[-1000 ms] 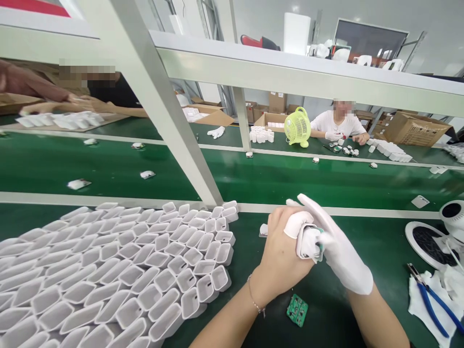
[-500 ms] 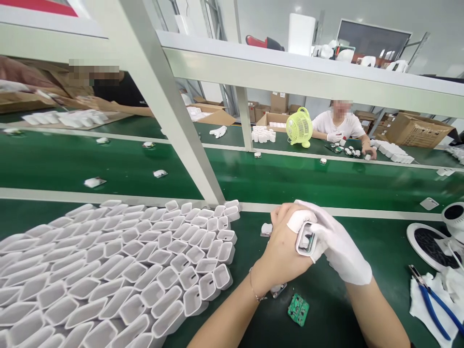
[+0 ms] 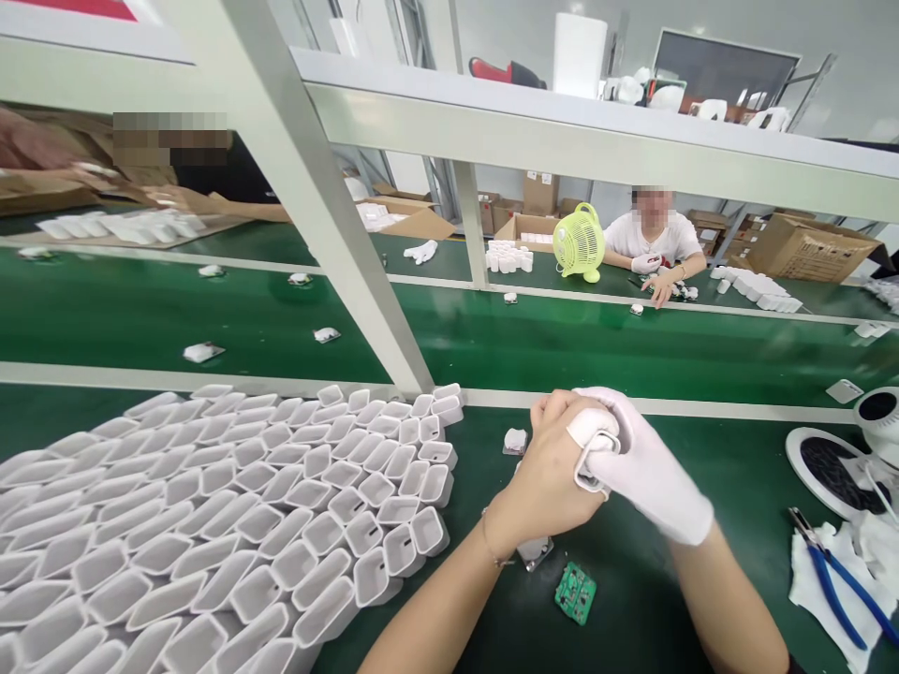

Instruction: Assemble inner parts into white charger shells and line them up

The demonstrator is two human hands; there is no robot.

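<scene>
My left hand [image 3: 552,463], bare apart from a white covering on the thumb, is wrapped round a small white housing [image 3: 588,479] with its open end facing me. Pressed against that same housing from the right is my right hand [image 3: 642,468] in a white glove, its thumb over the opening. The fingers hide most of the housing and whatever is inside it. Below the hands a green circuit board [image 3: 576,593] lies on the dark green table. A metal-and-white part [image 3: 535,552] sits by my left wrist, and another small white part [image 3: 515,442] lies behind it.
Rows of white open housings [image 3: 231,524] cover the left side. Blue-handled pliers [image 3: 832,580] rest on white cloth at right, near a round white device [image 3: 829,473]. A slanted post [image 3: 337,215] stands ahead. Beyond the green belt [image 3: 492,346], a person works beside a green fan [image 3: 580,243].
My gloved thumb has moved over the housing's opening. Small parts on the belt have shifted right. The person across has moved a hand left, toward the parts in front.
</scene>
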